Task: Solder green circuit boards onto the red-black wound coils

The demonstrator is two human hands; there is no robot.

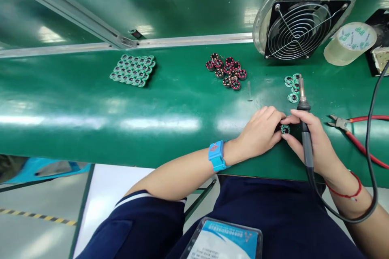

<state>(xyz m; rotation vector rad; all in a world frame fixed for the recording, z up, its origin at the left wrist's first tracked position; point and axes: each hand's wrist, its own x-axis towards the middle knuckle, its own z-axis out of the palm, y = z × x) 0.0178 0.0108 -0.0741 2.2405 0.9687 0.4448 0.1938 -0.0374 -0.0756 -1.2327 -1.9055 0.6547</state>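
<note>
Near the bench's front edge, my left hand (263, 131) is closed, its fingertips pinching a dark part that is mostly hidden. Against that part sits a small round green circuit board (285, 129) with a black component in its middle. My right hand (319, 143) carries a soldering iron (306, 141), its tip pointing away from me, while thumb and forefinger touch the board's edge. Just beyond the iron's tip lie several loose round circuit boards (293, 97). A cluster of small round coil parts (227, 69), red and copper with black, lies farther left.
A panel of round green boards (133, 70) lies at the left. Behind my right hand stands a fan (296, 30) with a wire guard, beside a roll of clear tape (349, 44). Red-handled cutters (346, 123) lie at the right, near the iron's cable (368, 145).
</note>
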